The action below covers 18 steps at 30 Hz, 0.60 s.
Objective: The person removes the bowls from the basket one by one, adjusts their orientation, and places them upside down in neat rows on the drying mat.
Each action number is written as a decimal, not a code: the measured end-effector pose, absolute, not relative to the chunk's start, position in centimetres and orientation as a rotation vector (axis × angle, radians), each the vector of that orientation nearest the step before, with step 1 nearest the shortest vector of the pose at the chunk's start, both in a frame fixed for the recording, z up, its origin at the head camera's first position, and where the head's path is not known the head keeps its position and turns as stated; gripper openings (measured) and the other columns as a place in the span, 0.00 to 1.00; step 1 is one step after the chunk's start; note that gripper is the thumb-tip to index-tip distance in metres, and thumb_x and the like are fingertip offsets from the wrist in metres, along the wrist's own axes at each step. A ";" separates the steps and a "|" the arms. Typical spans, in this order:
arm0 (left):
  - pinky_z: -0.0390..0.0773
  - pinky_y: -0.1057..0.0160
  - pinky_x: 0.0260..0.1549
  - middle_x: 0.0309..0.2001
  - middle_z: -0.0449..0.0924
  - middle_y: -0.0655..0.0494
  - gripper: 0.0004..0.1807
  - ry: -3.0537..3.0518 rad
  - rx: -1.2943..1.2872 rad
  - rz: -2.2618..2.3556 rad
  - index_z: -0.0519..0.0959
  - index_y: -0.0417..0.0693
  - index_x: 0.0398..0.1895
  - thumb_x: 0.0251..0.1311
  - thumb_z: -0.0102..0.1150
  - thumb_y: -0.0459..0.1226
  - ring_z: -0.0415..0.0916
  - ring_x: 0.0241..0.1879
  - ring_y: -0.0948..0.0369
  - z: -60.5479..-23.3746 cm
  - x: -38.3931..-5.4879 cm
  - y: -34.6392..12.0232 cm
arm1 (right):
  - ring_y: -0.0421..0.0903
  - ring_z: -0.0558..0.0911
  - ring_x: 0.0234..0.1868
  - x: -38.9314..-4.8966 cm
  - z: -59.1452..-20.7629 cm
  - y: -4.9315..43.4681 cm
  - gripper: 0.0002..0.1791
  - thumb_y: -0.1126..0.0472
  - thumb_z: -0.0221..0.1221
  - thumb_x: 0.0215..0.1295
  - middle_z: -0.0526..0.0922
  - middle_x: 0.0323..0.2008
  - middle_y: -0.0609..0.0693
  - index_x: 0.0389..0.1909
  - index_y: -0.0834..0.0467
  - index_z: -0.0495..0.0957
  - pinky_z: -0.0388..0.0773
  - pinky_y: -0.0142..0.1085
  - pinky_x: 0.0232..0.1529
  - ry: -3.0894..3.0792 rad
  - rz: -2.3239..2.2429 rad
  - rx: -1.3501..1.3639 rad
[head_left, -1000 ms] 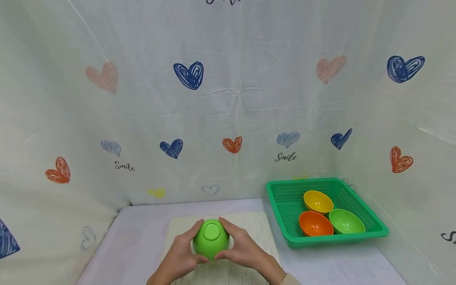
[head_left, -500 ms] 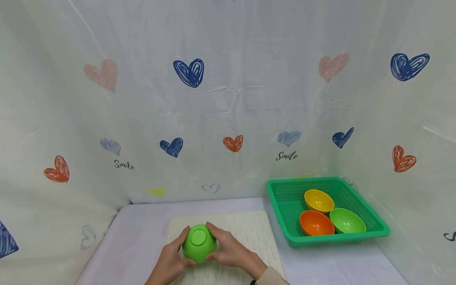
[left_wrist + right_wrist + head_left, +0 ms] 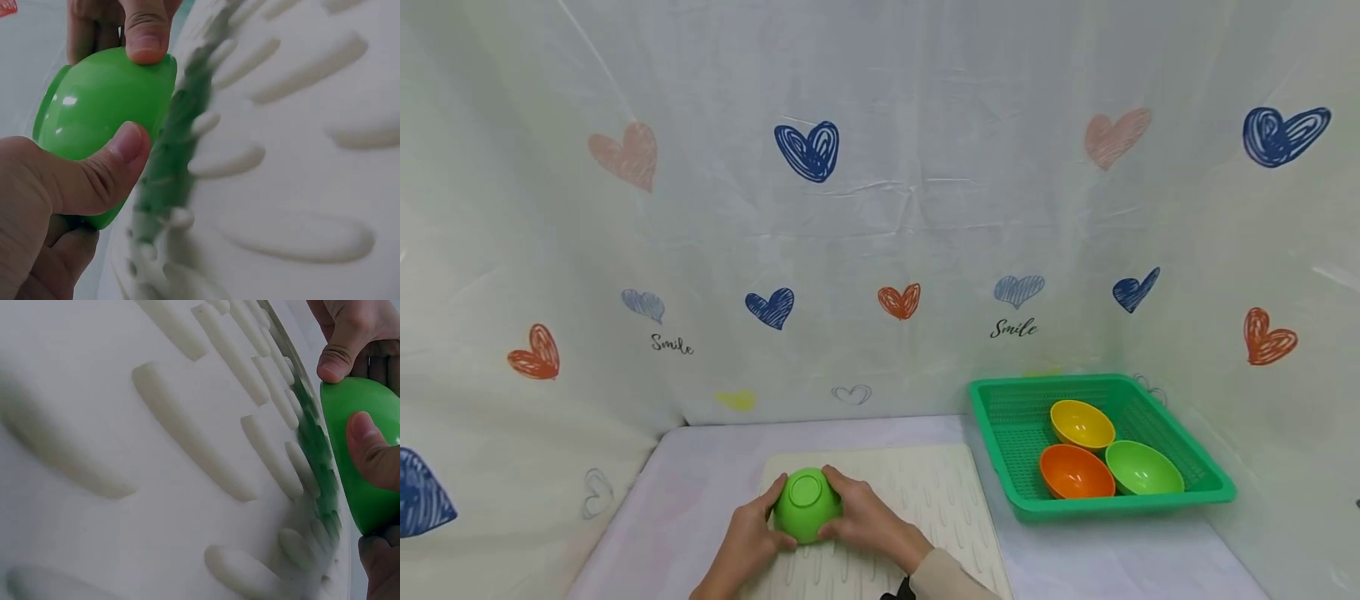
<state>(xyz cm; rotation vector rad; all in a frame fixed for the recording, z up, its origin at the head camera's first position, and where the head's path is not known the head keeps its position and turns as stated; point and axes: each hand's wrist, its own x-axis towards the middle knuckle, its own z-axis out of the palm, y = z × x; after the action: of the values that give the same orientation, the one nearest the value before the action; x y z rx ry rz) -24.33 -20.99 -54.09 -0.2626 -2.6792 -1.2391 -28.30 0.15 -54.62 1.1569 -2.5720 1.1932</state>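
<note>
A green bowl [image 3: 806, 507] is held bottom up between both hands over the pale ridged mat [image 3: 917, 492]. My left hand [image 3: 747, 537] grips its left side, thumb at the near edge. On the right side my right hand [image 3: 868, 518] grips it the same way. In the left wrist view, both thumbs press on the bowl [image 3: 106, 100] and its green tint falls on the mat [image 3: 300, 181]. The right wrist view shows the bowl [image 3: 359, 456] at the right edge, its rim close to the mat; whether it touches cannot be told.
A green mesh basket [image 3: 1021, 508] stands at the right on the table [image 3: 700, 467]. Inside lie a yellow bowl [image 3: 1084, 427], an orange bowl [image 3: 1077, 473] and another green bowl [image 3: 1146, 471], all facing up. A heart-printed curtain [image 3: 850, 208] closes off the back and sides.
Both hands have moved left across the mat with the upturned green bowl between them. The basket and its bowls stay put; the head view has shifted slightly.
</note>
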 end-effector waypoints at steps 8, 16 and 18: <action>0.66 0.50 0.62 0.65 0.68 0.41 0.57 -2.728 -0.247 -1.236 0.66 0.35 0.67 0.22 0.80 0.30 0.66 0.65 0.45 -54.6 -25.8 -21.9 | 0.42 0.74 0.63 -29.3 -55.6 -1.0 0.48 0.56 0.72 0.49 0.75 0.62 0.53 0.69 0.63 0.60 0.71 0.33 0.64 -2.659 1.209 1.076; 0.68 0.48 0.61 0.63 0.70 0.36 0.55 -2.756 -0.236 -1.254 0.66 0.34 0.67 0.23 0.79 0.28 0.67 0.64 0.43 -54.9 -27.1 -22.5 | 0.40 0.75 0.61 -30.5 -55.9 -2.0 0.47 0.56 0.71 0.50 0.76 0.61 0.53 0.69 0.61 0.60 0.73 0.32 0.62 -2.715 1.261 1.017; 0.68 0.48 0.61 0.63 0.70 0.35 0.55 -2.758 -0.230 -1.259 0.66 0.35 0.67 0.23 0.79 0.28 0.66 0.64 0.43 -54.9 -27.3 -22.7 | 0.40 0.75 0.61 -30.8 -55.9 -2.1 0.46 0.57 0.71 0.50 0.76 0.61 0.53 0.69 0.61 0.60 0.72 0.33 0.62 -2.716 1.264 1.014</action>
<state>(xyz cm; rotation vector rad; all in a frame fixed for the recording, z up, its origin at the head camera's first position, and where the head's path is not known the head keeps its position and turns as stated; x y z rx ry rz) -27.32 -22.68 -54.89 -0.2299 -2.7581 -1.2588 -30.76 -2.09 -55.93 1.0142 -2.7165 1.2644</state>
